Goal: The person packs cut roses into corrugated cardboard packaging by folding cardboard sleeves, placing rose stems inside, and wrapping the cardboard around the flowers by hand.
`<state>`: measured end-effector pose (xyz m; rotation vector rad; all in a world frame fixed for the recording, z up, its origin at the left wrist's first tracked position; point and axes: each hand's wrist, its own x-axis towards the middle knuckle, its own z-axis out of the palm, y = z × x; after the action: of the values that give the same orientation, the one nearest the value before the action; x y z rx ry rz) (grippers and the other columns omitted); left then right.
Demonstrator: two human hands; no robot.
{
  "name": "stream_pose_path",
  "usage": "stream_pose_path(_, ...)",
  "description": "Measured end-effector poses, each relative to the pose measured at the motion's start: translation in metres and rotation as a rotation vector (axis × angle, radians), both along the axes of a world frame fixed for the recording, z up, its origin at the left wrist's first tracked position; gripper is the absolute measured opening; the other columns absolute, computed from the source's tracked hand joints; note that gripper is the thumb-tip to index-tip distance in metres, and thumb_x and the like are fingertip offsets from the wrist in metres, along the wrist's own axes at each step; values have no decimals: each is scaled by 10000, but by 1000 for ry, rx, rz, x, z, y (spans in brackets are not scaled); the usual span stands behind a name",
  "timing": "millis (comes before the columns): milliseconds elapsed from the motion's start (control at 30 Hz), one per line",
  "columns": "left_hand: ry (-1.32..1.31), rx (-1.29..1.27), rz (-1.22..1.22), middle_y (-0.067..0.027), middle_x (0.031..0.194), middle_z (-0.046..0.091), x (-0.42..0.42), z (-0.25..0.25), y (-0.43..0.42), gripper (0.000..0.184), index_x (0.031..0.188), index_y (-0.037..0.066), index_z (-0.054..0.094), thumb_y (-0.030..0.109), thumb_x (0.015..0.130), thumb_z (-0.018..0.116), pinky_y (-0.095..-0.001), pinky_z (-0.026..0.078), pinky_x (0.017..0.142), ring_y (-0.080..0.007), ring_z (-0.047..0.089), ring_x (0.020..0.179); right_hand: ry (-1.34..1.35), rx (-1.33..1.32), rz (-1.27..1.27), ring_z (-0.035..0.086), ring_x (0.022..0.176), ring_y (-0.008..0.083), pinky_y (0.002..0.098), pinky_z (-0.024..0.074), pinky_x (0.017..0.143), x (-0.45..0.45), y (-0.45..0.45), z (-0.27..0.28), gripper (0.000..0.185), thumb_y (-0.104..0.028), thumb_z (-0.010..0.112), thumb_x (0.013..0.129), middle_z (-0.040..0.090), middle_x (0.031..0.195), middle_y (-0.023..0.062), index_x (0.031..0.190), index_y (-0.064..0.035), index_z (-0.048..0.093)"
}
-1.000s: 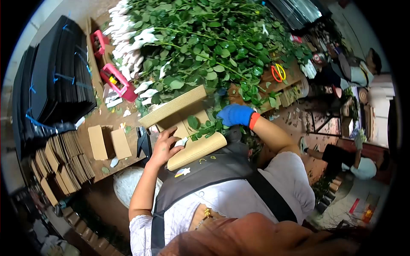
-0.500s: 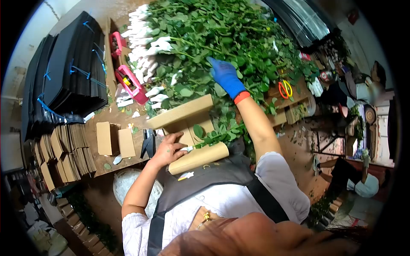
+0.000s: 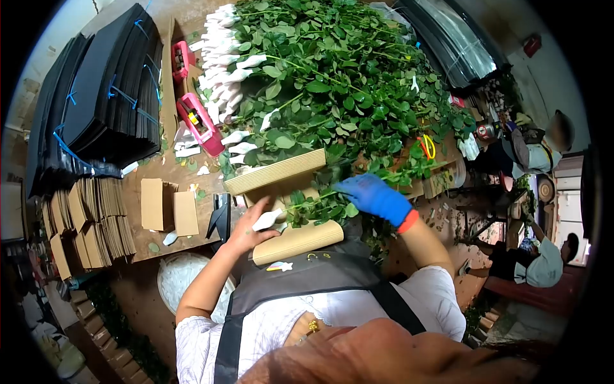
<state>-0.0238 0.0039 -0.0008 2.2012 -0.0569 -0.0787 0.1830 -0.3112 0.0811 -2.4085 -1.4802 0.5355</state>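
My bare left hand (image 3: 246,229) is at the left end of a folded corrugated cardboard wrap (image 3: 298,243), fingers spread around a white-sleeved flower head (image 3: 267,219). The fingertips are a little blurred. Leafy stems (image 3: 320,210) lie in the wrap, between its raised far flap (image 3: 278,171) and its rolled near edge. My right hand (image 3: 377,197), in a blue glove with an orange cuff, is closed around a leafy flower stem to the right of the wrap; its fingers are partly smeared by motion. Beyond lies a large pile of leafy flower stems (image 3: 345,89) with white-sleeved heads (image 3: 220,64) pointing left.
A black stapler (image 3: 219,216) and folded cardboard pieces (image 3: 153,203) lie left of the wrap. Further left are cardboard stacks (image 3: 96,224) and black sheets (image 3: 115,83). Pink holders (image 3: 199,125) stand beside the pile; orange-yellow scissors (image 3: 427,147) lie right. Other people are at far right.
My right hand has come back from the pile toward me, down and right, with a stem. A white-sleeved head now lies at my left hand, whose fingers have spread.
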Motion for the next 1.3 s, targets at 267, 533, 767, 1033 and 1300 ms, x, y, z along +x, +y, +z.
stream_pose_path(267, 11, -55, -74, -118, 1148, 645, -5, 10, 0, 517, 1277, 79, 653, 296, 835, 810, -382, 579, 822, -301, 690, 969, 177, -523, 9, 693, 1008, 334, 468, 543, 887, 8, 25, -27, 408, -316, 592, 893, 731, 1109, 128, 1284, -220, 665)
stream_pose_path(533, -15, -50, -184, -153, 1386, 617, 5, 4, 1, 427, 1295, 52, 650, 249, 921, 713, -427, 497, 982, -344, 630, 1126, -661, 446, -500, 657, 1002, 357, 457, 539, 876, 190, 99, -3, 445, -217, 653, 887, 693, 1148, 133, 1325, -154, 609)
stream_pose_path(767, -116, 21, -64, -119, 1282, 690, 4, -14, -10, 268, 1181, 55, 713, 110, 928, 648, -396, 497, 917, -318, 617, 985, -742, 804, -474, 647, 988, 309, 432, 515, 878, 197, 77, 45, 386, -96, 700, 810, 698, 1034, 94, 1192, -150, 697)
stream_pose_path(1033, 5, -122, 116, -211, 1221, 654, 1, -22, -8, 601, 1377, 51, 497, 179, 852, 760, -445, 512, 960, -383, 638, 1132, 16, 476, -21, 694, 991, 240, 390, 571, 850, 53, 5, 85, 373, -27, 674, 795, 728, 1120, 42, 1142, -155, 720)
stream_pose_path(1300, -14, -62, 124, -195, 1244, 623, 3, -16, -6, 583, 1393, 66, 524, 208, 880, 763, -409, 542, 904, -376, 633, 1115, -135, -261, -17, 681, 941, 307, 462, 528, 850, 9, 2, -23, 246, -251, 646, 876, 704, 988, 85, 1103, -170, 694)
